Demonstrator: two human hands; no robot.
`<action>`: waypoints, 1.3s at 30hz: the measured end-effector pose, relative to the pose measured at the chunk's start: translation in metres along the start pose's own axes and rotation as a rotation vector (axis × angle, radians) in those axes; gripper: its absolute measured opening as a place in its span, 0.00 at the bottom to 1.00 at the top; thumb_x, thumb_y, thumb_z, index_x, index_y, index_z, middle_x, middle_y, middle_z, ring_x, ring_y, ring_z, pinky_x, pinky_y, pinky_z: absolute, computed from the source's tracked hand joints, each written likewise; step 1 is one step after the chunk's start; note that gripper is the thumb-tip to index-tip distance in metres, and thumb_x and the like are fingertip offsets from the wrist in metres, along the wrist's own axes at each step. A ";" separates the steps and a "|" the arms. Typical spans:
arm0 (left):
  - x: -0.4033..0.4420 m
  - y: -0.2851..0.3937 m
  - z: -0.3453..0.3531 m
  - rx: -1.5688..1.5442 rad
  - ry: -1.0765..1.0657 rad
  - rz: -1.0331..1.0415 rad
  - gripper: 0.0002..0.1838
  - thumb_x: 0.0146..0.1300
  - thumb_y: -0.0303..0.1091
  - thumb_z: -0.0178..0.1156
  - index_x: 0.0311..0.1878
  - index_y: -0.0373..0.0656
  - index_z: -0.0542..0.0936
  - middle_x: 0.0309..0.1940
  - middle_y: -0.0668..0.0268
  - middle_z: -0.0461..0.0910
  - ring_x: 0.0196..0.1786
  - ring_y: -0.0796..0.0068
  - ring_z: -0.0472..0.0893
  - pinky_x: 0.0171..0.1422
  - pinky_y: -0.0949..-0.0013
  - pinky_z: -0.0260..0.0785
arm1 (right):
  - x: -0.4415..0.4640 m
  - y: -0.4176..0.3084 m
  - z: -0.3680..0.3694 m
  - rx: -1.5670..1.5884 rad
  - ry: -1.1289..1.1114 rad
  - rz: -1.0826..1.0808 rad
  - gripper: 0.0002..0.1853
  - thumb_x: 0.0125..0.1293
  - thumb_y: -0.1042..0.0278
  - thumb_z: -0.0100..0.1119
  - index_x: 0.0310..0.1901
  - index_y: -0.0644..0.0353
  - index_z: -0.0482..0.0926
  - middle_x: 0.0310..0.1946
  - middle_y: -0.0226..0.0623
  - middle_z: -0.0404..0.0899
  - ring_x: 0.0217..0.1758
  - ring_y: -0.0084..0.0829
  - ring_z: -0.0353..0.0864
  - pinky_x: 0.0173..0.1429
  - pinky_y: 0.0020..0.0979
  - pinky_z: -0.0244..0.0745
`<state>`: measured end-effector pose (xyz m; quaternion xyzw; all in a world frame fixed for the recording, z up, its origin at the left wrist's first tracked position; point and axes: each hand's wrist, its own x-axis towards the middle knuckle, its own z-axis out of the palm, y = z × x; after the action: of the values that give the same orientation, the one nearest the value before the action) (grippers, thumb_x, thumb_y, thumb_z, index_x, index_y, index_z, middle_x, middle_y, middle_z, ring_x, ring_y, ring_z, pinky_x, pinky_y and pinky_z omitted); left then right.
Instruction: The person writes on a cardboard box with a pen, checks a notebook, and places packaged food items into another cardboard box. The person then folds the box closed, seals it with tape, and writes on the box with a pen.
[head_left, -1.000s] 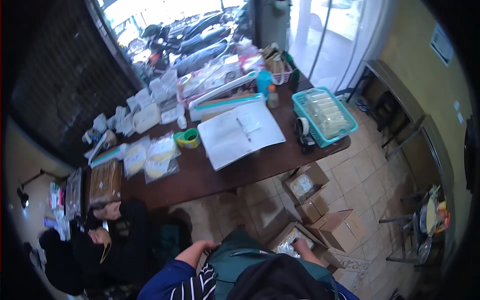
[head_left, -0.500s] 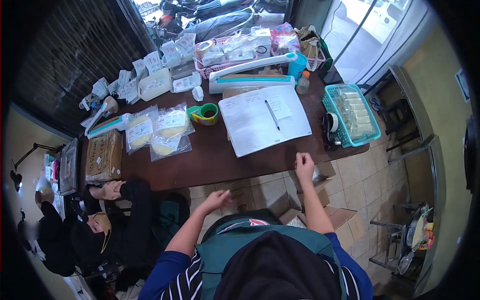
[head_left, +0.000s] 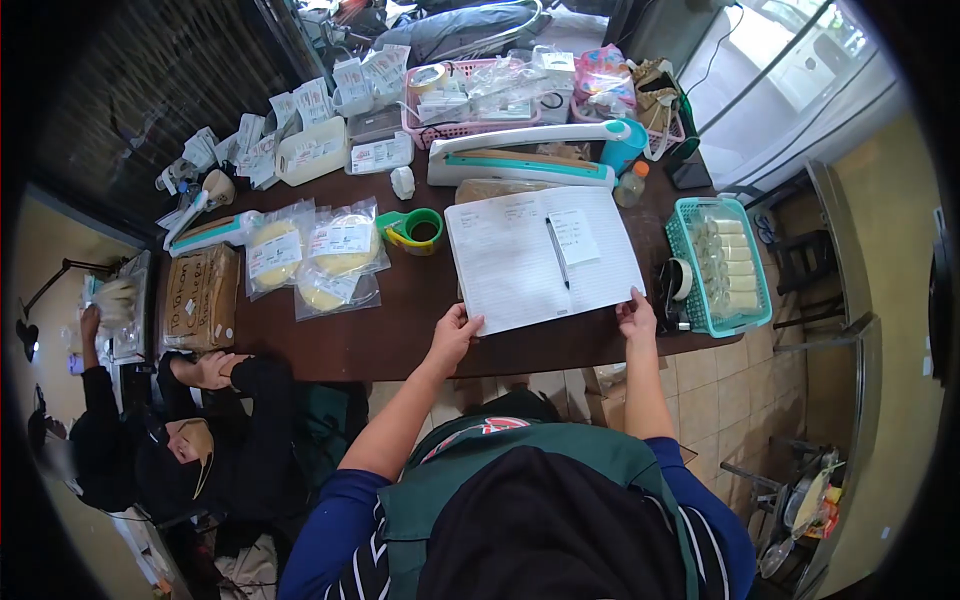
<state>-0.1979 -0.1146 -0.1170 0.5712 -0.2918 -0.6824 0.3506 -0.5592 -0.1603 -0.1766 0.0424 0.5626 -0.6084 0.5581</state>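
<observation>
An open notebook (head_left: 510, 285) with ruled, written pages lies on the dark table. A pen (head_left: 556, 252) and a small written slip (head_left: 578, 240) rest on its right page. My left hand (head_left: 455, 335) pinches the notebook's lower left corner. At its lower right corner, my right hand (head_left: 637, 316) has thumb and fingers closed on the edge. To the left stands a green and yellow tape dispenser (head_left: 394, 232). Clear bags of pale round items (head_left: 340, 250) with white labels lie farther left. A brown cardboard piece (head_left: 500, 192) shows partly beneath the notebook's top.
A turquoise basket (head_left: 705, 322) of packed white rolls sits at the right edge. Behind the notebook is a white and turquoise sealer (head_left: 520, 160), with a pink basket (head_left: 415, 125) beyond. A marked cardboard box (head_left: 202, 300) is at left, near a seated person (head_left: 260, 430) with folded arms.
Both hands have come forward from the table's front edge and taken hold of the notebook's lower corners. The view has shifted slightly. At far left, another person has raised an arm.
</observation>
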 end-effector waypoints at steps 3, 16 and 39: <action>-0.006 0.011 -0.004 -0.019 -0.009 0.256 0.13 0.63 0.28 0.58 0.49 0.38 0.72 0.38 0.68 0.80 0.39 0.83 0.77 0.41 0.78 0.68 | -0.038 -0.013 0.013 -0.068 -0.148 -0.098 0.14 0.59 0.74 0.59 0.46 0.55 0.70 0.34 0.32 0.76 0.31 0.30 0.77 0.31 0.30 0.77; -0.020 0.076 0.053 1.362 -0.214 0.745 0.43 0.52 0.61 0.60 0.69 0.58 0.59 0.71 0.50 0.47 0.73 0.46 0.47 0.72 0.44 0.40 | -0.040 -0.021 0.026 -0.810 -0.484 0.064 0.19 0.70 0.52 0.45 0.46 0.60 0.75 0.32 0.35 0.80 0.33 0.26 0.81 0.29 0.26 0.77; -0.111 -0.109 0.002 0.998 0.581 0.178 0.38 0.57 0.45 0.59 0.70 0.52 0.56 0.73 0.57 0.43 0.73 0.47 0.44 0.71 0.42 0.44 | -0.064 0.001 0.190 -1.827 -0.973 -1.491 0.24 0.58 0.58 0.61 0.54 0.57 0.69 0.50 0.45 0.69 0.55 0.48 0.68 0.57 0.45 0.62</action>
<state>-0.2045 0.0394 -0.1394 0.8042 -0.5168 -0.2456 0.1606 -0.4254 -0.2585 -0.0648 -0.9068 0.4006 -0.1190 0.0566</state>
